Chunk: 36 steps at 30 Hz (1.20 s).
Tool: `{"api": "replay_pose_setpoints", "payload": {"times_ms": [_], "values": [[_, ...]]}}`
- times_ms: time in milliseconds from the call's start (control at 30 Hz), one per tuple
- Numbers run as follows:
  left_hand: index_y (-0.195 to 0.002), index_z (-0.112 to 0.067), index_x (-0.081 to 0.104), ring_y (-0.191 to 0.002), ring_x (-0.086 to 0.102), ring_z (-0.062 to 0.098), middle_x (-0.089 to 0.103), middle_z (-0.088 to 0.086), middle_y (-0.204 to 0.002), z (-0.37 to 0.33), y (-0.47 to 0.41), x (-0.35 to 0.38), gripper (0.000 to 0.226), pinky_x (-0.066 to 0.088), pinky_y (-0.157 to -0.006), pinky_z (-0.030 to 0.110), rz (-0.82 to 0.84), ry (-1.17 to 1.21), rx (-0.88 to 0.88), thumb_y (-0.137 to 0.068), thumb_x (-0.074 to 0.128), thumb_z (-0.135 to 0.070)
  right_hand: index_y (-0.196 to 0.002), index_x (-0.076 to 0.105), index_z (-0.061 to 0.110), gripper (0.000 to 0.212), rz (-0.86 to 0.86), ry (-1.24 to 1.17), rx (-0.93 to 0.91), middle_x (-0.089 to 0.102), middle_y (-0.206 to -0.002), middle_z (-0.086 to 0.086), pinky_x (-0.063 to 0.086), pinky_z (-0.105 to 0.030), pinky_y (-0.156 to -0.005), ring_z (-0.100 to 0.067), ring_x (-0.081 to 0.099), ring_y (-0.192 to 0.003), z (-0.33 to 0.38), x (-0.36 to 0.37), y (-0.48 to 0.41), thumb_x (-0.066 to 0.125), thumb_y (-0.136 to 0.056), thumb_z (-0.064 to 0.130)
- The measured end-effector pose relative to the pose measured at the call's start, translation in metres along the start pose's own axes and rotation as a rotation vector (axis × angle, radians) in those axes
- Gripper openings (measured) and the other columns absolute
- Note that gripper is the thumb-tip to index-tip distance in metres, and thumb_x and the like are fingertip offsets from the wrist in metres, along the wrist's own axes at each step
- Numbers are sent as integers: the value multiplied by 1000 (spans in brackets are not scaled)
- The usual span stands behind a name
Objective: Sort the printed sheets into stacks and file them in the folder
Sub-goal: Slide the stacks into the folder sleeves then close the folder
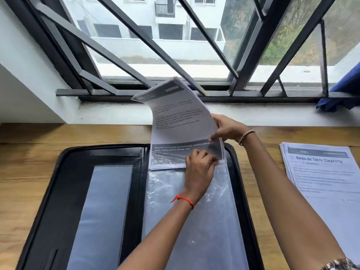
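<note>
A black folder [48,182] lies open on the wooden table, with clear plastic sleeves [210,221] on its right half. A stack of printed sheets [179,121] stands curved over the top of the sleeves, its lower edge at the sleeve mouth. My right hand [228,127] grips the stack's right edge. My left hand [200,164], with a red thread at the wrist, pinches the stack's bottom corner together with the sleeve's top edge. A second stack of printed sheets [327,182], headed "Bedside Table Cleaning", lies flat at the right.
The wooden table [23,172] runs to a white sill under a barred window [155,55]. A blue cloth [342,94] hangs at the window's right end. A clear pocket [103,211] covers the folder's left half.
</note>
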<state>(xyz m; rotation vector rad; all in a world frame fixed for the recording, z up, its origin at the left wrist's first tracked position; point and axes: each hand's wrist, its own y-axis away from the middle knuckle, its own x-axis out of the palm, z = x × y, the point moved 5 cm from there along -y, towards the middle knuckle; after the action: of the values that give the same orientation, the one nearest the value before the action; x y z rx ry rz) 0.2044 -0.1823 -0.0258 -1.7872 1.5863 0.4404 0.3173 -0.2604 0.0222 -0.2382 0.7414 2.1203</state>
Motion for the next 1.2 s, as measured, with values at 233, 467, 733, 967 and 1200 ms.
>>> {"api": "replay_pose_setpoints", "payload": {"times_ms": [233, 467, 733, 967, 1200], "values": [[-82, -16, 71, -84, 41, 11, 65, -2, -78, 1, 2, -2, 7, 23, -70, 24, -32, 33, -5, -78, 65, -18, -130, 40, 6, 79, -121, -93, 76, 59, -78, -10, 51, -22, -47, -18, 58, -68, -19, -3, 12, 56, -63, -32], [-72, -15, 73, -79, 44, 8, 67, -4, -72, 1, -1, -7, 2, 28, -69, 27, -70, 118, -13, -72, 71, -16, -117, 49, -2, 65, -236, -178, 65, 55, -64, -14, 43, -18, -37, -11, 50, -40, -9, 0, 7, 51, -60, -34], [-71, -15, 72, -80, 53, 16, 69, -5, -73, -5, -15, -12, 3, 43, -69, 40, -81, 184, -37, -71, 69, -15, -113, 53, -1, 58, -260, -180, 70, 56, -63, -11, 38, -13, -38, -2, 50, -36, -8, 7, 5, 54, -63, -31], [-83, -13, 72, -89, 55, 23, 69, 1, -85, -4, -20, -10, 9, 35, -74, 35, -50, 115, -36, -79, 64, -15, -87, 54, 1, 33, -257, -98, 213, 51, -60, -10, 49, -24, -41, -21, 53, -52, -28, 9, 9, 50, -69, -27], [-106, -16, 65, -110, 43, 16, 63, 2, -111, 4, -4, -12, 38, 41, -88, 36, -63, -161, 92, -85, 44, -39, -79, 60, 4, 7, -201, -366, 283, 59, -72, -9, 53, -22, -49, -15, 59, -56, -49, 8, 13, 65, -82, 2]]}}
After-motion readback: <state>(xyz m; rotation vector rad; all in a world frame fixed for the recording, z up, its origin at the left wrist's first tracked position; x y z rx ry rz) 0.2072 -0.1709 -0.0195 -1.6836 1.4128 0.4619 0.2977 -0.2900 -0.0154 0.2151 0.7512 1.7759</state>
